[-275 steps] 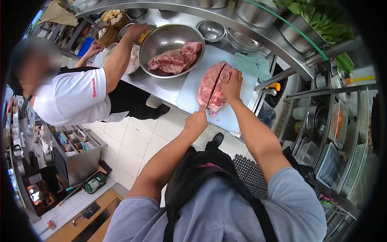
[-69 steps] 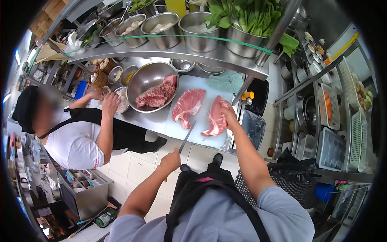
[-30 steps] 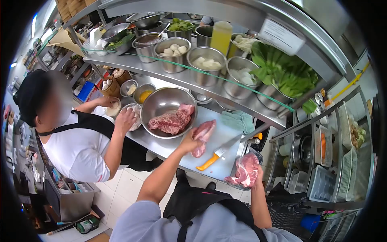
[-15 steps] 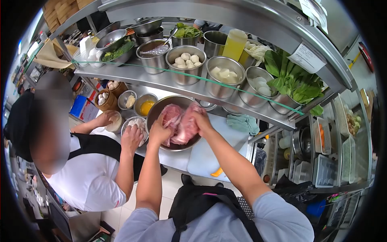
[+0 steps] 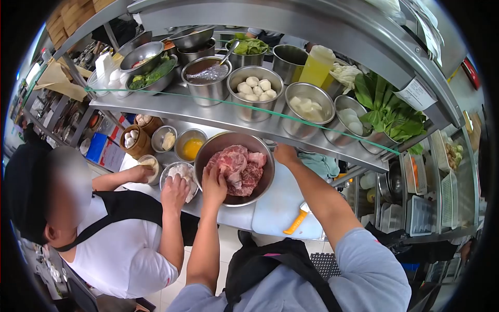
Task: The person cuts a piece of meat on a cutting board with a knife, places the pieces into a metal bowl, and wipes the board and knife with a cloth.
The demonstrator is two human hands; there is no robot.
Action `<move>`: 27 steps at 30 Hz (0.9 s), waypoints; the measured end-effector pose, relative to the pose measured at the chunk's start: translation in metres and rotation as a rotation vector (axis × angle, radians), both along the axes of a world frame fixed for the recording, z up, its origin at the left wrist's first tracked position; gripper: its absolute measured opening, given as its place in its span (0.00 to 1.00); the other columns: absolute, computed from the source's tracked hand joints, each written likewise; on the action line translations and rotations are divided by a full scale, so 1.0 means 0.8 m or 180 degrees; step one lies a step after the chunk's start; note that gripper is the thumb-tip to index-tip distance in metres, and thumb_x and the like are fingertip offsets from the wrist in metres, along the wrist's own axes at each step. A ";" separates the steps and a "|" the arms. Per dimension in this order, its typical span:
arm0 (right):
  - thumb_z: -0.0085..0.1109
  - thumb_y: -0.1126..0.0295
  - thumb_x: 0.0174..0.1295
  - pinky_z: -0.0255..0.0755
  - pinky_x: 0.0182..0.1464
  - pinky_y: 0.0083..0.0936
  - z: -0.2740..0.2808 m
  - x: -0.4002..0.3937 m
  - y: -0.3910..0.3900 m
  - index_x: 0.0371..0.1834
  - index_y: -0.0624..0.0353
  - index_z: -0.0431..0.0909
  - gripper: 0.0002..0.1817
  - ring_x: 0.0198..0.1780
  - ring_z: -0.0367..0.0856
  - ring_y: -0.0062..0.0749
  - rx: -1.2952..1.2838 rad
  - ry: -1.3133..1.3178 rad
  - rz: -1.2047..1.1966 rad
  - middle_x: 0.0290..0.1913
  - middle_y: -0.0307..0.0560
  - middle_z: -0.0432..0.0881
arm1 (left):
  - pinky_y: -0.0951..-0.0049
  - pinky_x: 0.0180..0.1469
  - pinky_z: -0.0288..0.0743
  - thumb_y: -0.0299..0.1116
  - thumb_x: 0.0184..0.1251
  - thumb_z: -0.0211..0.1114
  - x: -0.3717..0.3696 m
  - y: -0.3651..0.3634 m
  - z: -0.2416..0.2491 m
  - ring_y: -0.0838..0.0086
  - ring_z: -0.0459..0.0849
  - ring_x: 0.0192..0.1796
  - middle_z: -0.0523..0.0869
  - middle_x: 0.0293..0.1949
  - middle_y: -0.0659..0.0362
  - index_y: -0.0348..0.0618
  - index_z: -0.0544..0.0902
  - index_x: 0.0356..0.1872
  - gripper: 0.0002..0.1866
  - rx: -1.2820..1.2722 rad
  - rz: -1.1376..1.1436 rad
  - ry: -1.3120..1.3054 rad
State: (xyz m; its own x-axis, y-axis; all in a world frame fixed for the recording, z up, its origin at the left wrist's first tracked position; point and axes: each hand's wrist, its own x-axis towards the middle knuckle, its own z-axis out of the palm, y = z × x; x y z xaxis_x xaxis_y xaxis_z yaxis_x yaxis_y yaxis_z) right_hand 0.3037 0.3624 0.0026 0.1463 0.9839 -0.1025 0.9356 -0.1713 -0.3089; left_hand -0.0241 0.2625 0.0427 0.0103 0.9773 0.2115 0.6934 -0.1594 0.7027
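A large metal bowl [image 5: 266, 183] on the counter holds chunks of raw meat [image 5: 236, 167], red with pale fat. My left hand [image 5: 214, 185] is at the bowl's left side, its fingers curled against the meat. Beyond the bowl's right rim, my right hand [image 5: 286, 154] reaches under the shelf edge, close to a partly covered small metal dish [image 5: 269, 142]. The shelf hides its fingers. A knife with a yellow handle [image 5: 295, 222] lies on the pale cutting board [image 5: 275, 200] to the right of the bowl.
A co-worker [image 5: 114, 234] stands at my left, one hand in a bowl of white pieces [image 5: 179, 170]. Yellow liquid fills a small bowl [image 5: 192, 148]. The overhead shelf [image 5: 208, 115] carries several metal pots and leafy greens [image 5: 387, 106]. A greenish cloth [image 5: 319, 164] lies under it.
The meat, held up in both hands before, now rests in the bowl. My right hand has left it and moved right, under the shelf. My left hand stays at the meat.
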 end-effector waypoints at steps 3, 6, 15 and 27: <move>0.58 0.62 0.69 0.75 0.65 0.50 0.005 0.011 -0.005 0.68 0.51 0.77 0.24 0.62 0.82 0.59 0.0073 -0.0224 0.0724 0.62 0.61 0.82 | 0.45 0.73 0.65 0.28 0.67 0.62 0.008 -0.037 0.024 0.35 0.71 0.70 0.73 0.69 0.32 0.38 0.80 0.63 0.22 0.0655 0.0068 0.0180; 0.59 0.61 0.70 0.74 0.65 0.49 -0.014 0.018 0.000 0.66 0.51 0.79 0.22 0.62 0.82 0.58 0.0065 -0.0342 0.0667 0.61 0.59 0.83 | 0.47 0.72 0.65 0.25 0.64 0.63 0.014 -0.074 0.045 0.39 0.71 0.70 0.75 0.68 0.39 0.38 0.81 0.61 0.23 0.0774 -0.0266 0.0194; 0.60 0.58 0.69 0.75 0.62 0.51 -0.011 0.019 0.016 0.58 0.54 0.83 0.18 0.59 0.83 0.56 0.0086 -0.0262 0.0787 0.56 0.59 0.85 | 0.59 0.57 0.79 0.17 0.62 0.61 0.009 -0.146 0.026 0.52 0.85 0.52 0.86 0.48 0.46 0.36 0.85 0.49 0.14 0.0298 -0.0482 -0.0862; 0.64 0.58 0.65 0.73 0.65 0.52 -0.017 0.010 -0.006 0.57 0.54 0.84 0.20 0.61 0.81 0.60 0.0499 -0.0338 0.0503 0.61 0.62 0.83 | 0.74 0.37 0.80 0.27 0.77 0.62 0.001 -0.166 -0.048 0.75 0.86 0.36 0.82 0.36 0.60 0.39 0.74 0.48 0.07 -0.0947 0.0278 -0.2442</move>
